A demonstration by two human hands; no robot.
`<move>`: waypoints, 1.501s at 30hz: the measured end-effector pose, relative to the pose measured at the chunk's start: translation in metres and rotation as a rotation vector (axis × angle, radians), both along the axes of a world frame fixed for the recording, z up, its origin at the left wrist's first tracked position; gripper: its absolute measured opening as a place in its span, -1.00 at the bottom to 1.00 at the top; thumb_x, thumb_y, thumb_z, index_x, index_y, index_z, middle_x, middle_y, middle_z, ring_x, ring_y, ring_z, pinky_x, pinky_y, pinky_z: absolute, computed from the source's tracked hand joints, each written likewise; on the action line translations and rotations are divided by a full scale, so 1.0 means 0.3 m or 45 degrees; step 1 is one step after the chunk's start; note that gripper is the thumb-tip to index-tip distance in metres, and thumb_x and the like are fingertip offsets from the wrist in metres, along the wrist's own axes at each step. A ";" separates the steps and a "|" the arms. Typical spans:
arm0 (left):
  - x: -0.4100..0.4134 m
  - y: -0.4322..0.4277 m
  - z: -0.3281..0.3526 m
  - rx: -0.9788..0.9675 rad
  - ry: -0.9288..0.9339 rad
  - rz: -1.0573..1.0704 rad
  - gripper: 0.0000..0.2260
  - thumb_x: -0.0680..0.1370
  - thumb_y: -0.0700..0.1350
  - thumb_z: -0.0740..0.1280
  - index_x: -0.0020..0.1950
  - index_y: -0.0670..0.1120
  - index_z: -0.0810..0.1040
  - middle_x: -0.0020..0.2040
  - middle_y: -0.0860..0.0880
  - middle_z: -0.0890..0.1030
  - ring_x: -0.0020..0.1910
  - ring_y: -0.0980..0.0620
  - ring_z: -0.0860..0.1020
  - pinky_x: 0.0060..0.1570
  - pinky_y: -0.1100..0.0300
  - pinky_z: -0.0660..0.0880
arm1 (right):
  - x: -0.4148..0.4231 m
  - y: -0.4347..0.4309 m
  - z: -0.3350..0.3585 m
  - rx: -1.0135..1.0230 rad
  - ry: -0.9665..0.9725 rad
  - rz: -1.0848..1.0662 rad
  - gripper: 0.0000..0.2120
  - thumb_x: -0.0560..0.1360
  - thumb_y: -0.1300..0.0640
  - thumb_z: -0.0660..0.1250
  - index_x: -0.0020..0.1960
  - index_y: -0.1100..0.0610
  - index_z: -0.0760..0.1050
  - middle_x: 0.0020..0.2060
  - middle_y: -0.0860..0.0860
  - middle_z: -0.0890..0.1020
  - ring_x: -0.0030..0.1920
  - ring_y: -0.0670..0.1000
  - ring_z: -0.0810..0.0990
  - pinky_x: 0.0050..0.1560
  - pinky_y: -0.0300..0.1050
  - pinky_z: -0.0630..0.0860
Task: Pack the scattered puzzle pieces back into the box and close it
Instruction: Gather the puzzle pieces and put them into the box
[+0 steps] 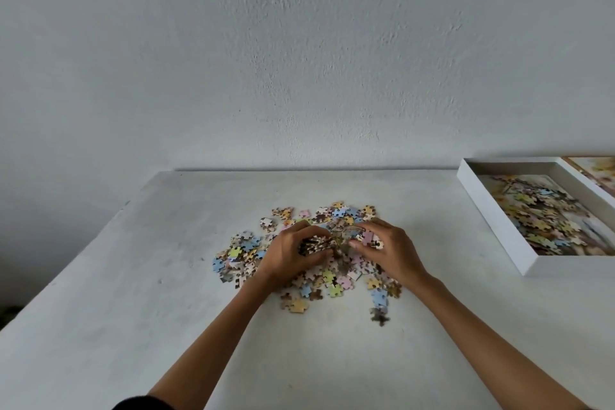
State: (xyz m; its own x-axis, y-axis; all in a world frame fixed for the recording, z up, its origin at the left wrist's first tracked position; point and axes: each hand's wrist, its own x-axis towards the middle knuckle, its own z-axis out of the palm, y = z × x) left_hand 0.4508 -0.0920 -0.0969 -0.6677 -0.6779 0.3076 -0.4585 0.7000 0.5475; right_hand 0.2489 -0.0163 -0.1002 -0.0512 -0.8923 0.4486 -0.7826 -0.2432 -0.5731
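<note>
A heap of small pastel puzzle pieces [319, 280] lies scattered in the middle of the white table [133, 293]. My left hand [289, 253] grips a stacked bunch of pieces over the heap. Just right of it, my right hand [389, 250] pinches a few pieces between thumb and fingers. The open white box [492, 210] sits at the table's right edge, with several pieces lying inside it.
A printed sheet or lid [595, 173] shows just behind the box at the far right. A plain grey wall rises behind the table. A lone dark piece [379, 316] lies nearest to me, apart from the heap.
</note>
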 end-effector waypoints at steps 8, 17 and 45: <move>-0.048 -0.015 0.103 -0.114 0.193 0.013 -0.67 0.44 0.13 0.31 0.09 -0.03 0.57 -0.02 0.00 0.58 -0.12 0.10 0.59 -0.08 0.26 0.58 | -0.079 -0.053 0.083 -0.081 -0.188 0.092 -0.69 0.34 0.19 0.46 0.08 0.14 0.57 -0.32 -0.21 0.48 -0.20 -0.29 0.53 -0.03 -0.52 0.41; -0.299 0.022 0.234 -0.251 0.325 -0.107 -0.74 0.44 0.05 0.36 0.07 -0.02 0.58 -0.04 0.05 0.55 -0.12 0.16 0.56 -0.07 0.21 0.56 | -0.348 -0.021 0.269 -0.279 -0.235 -0.011 -0.74 0.35 0.22 0.46 0.04 0.13 0.59 -0.24 -0.09 0.56 -0.19 -0.32 0.51 -0.13 -0.53 0.38; -1.288 0.208 0.115 -0.054 -0.157 -0.428 -0.65 0.38 0.16 0.40 0.09 0.06 0.58 0.20 -0.05 0.44 0.20 0.02 0.42 0.19 -0.05 0.43 | -1.230 0.052 0.163 0.316 -0.095 -0.220 -0.72 0.35 -0.05 0.43 0.00 0.03 0.57 -0.06 -0.02 0.67 -0.05 -0.05 0.59 -0.06 -0.27 0.36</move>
State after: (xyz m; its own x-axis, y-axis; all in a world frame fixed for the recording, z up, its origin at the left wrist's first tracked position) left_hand 0.0644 -0.0296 -0.0623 -0.8852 -0.4022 0.2337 -0.2595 0.8439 0.4696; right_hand -0.1199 -0.0006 -0.0513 -0.2363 -0.9493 0.2072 -0.7537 0.0445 -0.6557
